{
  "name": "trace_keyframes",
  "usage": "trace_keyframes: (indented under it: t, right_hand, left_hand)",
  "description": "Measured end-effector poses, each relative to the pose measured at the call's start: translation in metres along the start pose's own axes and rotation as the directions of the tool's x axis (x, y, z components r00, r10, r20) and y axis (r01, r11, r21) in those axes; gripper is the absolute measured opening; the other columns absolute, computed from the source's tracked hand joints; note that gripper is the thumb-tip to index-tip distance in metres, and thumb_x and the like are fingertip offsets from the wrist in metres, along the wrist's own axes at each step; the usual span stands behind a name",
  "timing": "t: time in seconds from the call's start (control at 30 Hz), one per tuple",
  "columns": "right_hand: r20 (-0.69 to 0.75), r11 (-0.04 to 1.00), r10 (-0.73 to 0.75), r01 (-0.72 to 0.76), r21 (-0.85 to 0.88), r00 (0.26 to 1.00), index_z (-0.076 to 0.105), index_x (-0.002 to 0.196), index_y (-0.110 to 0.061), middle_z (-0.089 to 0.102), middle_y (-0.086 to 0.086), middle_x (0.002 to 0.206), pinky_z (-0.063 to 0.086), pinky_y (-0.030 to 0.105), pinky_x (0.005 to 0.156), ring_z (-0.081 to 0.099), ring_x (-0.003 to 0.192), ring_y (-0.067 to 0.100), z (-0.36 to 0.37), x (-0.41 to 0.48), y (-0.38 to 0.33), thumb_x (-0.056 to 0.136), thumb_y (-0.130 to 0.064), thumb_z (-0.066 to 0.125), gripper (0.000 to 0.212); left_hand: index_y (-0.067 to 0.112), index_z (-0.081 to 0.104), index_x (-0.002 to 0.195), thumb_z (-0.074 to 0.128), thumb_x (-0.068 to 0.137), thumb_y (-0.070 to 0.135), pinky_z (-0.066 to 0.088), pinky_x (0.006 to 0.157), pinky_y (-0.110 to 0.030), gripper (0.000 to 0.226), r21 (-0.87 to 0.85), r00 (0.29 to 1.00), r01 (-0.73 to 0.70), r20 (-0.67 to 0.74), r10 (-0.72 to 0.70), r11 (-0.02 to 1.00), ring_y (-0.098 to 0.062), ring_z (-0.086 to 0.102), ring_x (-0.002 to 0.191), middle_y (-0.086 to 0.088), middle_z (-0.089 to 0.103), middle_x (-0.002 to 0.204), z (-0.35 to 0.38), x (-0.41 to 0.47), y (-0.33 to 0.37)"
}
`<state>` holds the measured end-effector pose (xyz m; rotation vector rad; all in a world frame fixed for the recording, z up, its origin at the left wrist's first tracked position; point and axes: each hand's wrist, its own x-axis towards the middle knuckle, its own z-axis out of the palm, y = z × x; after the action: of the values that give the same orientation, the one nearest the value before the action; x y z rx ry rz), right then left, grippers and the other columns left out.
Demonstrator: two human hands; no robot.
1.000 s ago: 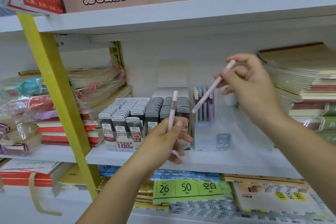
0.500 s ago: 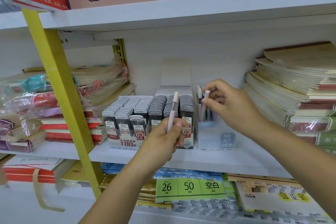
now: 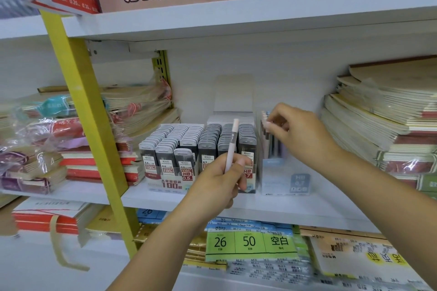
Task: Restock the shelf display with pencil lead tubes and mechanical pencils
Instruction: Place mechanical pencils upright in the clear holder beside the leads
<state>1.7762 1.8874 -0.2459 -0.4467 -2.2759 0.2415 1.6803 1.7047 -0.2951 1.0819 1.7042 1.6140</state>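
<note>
Head view shows the right hand [image 3: 305, 134] down at the clear pencil box [image 3: 283, 179], where a second ago it held a pink pencil high above the shelf [image 3: 307, 210]. That placed pencil [image 3: 265, 125] now stands among the others in the box. The grip looks pinched on its cap, though blur leaves some doubt. The left hand [image 3: 220, 184] holds a second pencil [image 3: 231, 144] upright in front of the lead tubes [image 3: 189, 142], grip clamped round its lower barrel. One pencil is as good as shelved, and I'd judge the left one goes in next.
</note>
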Motion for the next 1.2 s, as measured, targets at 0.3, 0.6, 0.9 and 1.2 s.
trace_keyframes:
  t: [0.3,0.6,0.9,1.2]
  right_hand:
    - [0.321,0.620,0.027,-0.268,0.737,0.947,0.065,0.112,-0.022,0.077,-0.003,0.092,0.051,0.015,0.079,0.070,0.090,0.003,-0.023,-0.025,-0.045,0.090,-0.015,0.064,0.023]
    - [-0.172,0.813,0.119,0.003,0.582,0.978,0.060,0.097,-0.029,0.072,-0.002,0.085,0.058,0.031,0.072,0.070,0.085,0.016,-0.047,-0.013,-0.012,0.091,-0.012,0.065,0.019]
    - [0.009,0.951,-0.027,0.023,0.309,1.000,0.058,0.098,-0.031,0.068,-0.014,0.086,0.057,0.040,0.080,0.067,0.082,0.005,-0.012,-0.024,0.001,0.087,-0.030,0.067,0.015]
    - [0.025,0.982,-0.074,0.068,0.178,0.997,0.047,0.092,-0.042,0.066,-0.010,0.070,0.055,0.034,0.064,0.063,0.063,0.004,0.002,-0.011,0.008,0.086,-0.028,0.072,0.030]
  left_hand:
    - [0.022,0.065,0.104,0.049,0.104,0.032,0.038,0.047,-0.018,0.018,0.116,0.997,-0.042,0.074,0.033,0.992,-0.003,0.045,0.051,0.012,0.059,0.064,0.018,0.002,0.011]
    - [0.019,0.063,0.131,0.072,0.089,0.035,0.031,0.119,-0.045,0.045,0.912,0.712,-0.325,0.062,0.699,0.251,-0.028,0.043,0.140,-0.006,0.057,0.141,0.009,0.010,0.000]
    - [0.038,0.060,0.135,0.055,0.096,0.045,0.017,0.122,-0.058,0.039,0.960,0.817,-0.266,0.174,0.550,0.092,-0.028,0.033,0.149,-0.006,0.044,0.156,0.008,0.014,-0.015]
    - [0.037,0.062,0.133,0.055,0.095,0.044,0.019,0.121,-0.057,0.039,0.955,0.809,-0.284,0.190,0.556,0.087,-0.029,0.037,0.146,-0.005,0.046,0.154,0.006,0.015,-0.016]
